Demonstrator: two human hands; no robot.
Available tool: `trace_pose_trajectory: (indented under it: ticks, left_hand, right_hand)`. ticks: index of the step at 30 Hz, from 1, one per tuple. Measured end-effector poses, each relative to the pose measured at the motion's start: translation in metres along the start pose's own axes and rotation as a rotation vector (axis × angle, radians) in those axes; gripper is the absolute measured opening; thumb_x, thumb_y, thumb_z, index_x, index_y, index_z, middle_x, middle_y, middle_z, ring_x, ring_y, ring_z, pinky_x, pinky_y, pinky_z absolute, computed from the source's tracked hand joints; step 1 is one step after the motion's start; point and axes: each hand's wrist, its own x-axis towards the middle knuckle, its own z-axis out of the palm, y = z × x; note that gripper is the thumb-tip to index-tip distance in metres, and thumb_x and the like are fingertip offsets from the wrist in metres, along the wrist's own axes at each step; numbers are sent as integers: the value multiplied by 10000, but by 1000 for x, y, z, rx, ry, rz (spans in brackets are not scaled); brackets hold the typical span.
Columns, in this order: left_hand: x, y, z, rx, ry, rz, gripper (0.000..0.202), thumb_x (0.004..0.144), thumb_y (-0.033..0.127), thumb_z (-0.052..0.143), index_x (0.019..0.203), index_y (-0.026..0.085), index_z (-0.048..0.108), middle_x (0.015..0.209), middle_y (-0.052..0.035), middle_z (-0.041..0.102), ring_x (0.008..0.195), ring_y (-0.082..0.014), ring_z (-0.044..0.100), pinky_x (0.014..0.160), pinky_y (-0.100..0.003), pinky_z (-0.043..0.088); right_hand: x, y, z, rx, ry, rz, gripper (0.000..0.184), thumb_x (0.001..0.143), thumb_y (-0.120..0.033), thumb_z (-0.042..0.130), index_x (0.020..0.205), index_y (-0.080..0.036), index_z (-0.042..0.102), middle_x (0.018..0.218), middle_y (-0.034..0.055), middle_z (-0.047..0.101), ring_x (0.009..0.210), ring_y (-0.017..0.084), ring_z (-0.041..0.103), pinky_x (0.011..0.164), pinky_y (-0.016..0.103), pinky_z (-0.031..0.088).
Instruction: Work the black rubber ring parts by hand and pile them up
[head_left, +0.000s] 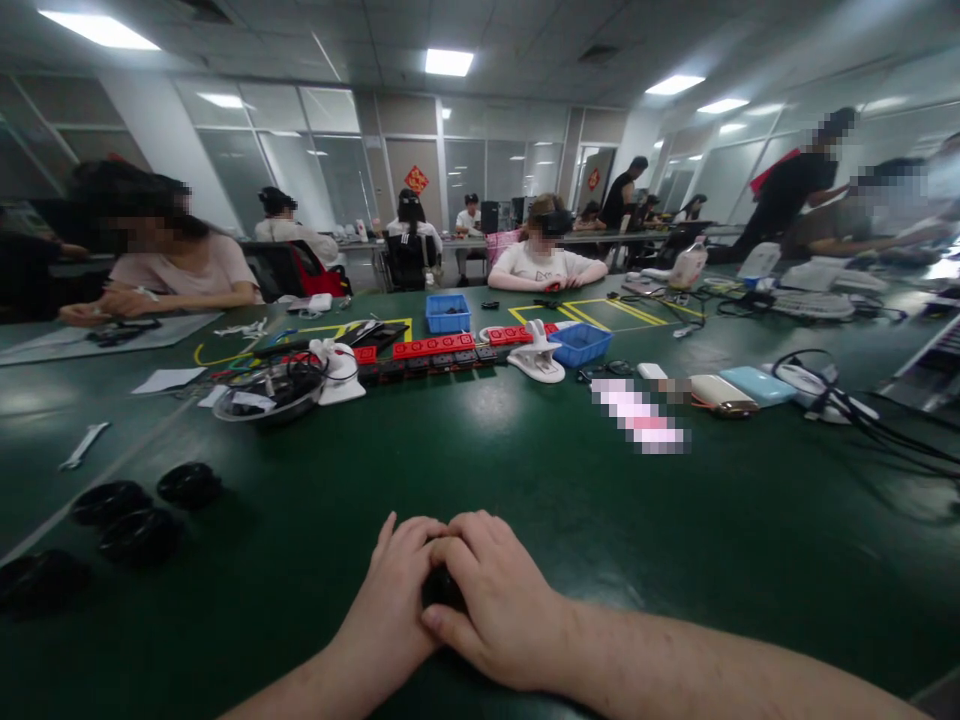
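Side by side at the front of the green table, my left hand (401, 585) and my right hand (499, 590) are wrapped round a black object (442, 588). Only a small dark patch of it shows between thumb and fingers, so its kind is hidden. The fingers of both hands meet over its top. To the left lie several black ring-shaped pieces (139, 536), too dark to make out further. An open-ended wrench (84, 446) rests beyond them at the far left.
Across the table stand a metal bowl (266, 405) of dark parts, red power-strip pieces (431, 345), a white clip-like stand (537, 358) and two blue bins (448, 318). A power bank (724, 394) and tangled cables (862, 400) lie at right. Other people sit opposite.
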Motion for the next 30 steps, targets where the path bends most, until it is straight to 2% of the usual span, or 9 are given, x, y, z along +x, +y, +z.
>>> trace_pose_trajectory:
  ticks: [4,7,10,15,20,23,25,27,30]
  left_hand:
    - [2,0,-1,-101,-47,58,370,613,189,595,982,213,606,1076,-63,598,1050,-268,513,1038,-474,272]
    - [2,3,-7,-106,-177,145,518,561,218,640,1075,235,577,1120,-39,585,1099,-277,487,1074,-486,198]
    - [2,5,-14,-77,-307,202,597,581,260,652,1168,276,544,1230,-29,528,1193,-295,414,1081,-522,135]
    - [2,5,-20,-44,-404,234,645,638,285,643,1256,338,470,1312,-16,462,1244,-304,349,1073,-557,101]
    - [0,4,-11,-36,-302,239,679,580,339,694,1223,281,484,1225,-46,502,1175,-303,410,1080,-546,92]
    - [-3,6,-5,-17,-179,170,562,578,469,692,1060,213,557,1060,-67,550,1045,-284,491,1071,-552,119]
    - [-3,7,-3,6,-115,105,464,576,467,689,935,196,573,947,-53,557,954,-264,523,1052,-572,146]
    - [-2,7,-1,10,-104,82,383,563,408,697,855,195,572,899,-38,549,908,-250,533,1036,-584,166]
    - [0,8,-2,-25,-132,108,301,555,323,689,799,198,566,903,-27,551,905,-237,538,1037,-566,178]
  right_hand:
    - [0,4,-1,-62,-49,-78,221,809,-347,519,934,-165,532,976,75,536,851,209,458,751,357,398]
    - [-3,11,-7,-24,-110,-249,166,784,-315,550,878,-179,547,950,52,545,870,190,478,775,328,407]
    - [-8,14,-14,58,-130,-393,141,760,-268,586,877,-189,576,957,19,561,941,158,484,883,290,382]
    - [-10,11,-17,81,-126,-474,134,768,-199,567,887,-166,619,892,0,615,891,150,486,941,270,348]
    - [-12,9,-15,132,-43,-465,234,790,-225,505,994,-138,580,981,38,610,960,157,489,919,284,352]
    - [-14,10,-12,115,22,-377,387,755,-402,569,1047,-150,536,1042,65,580,956,184,494,827,313,383]
    - [-16,11,-10,50,41,-296,455,703,-498,610,1000,-160,542,983,62,588,871,189,505,750,322,387]
    - [-16,12,-8,-19,29,-224,415,694,-510,619,912,-161,555,883,45,593,789,177,501,698,314,376]
    - [-15,13,-8,-35,0,-180,285,709,-405,616,844,-160,564,818,28,590,764,165,493,687,298,364]
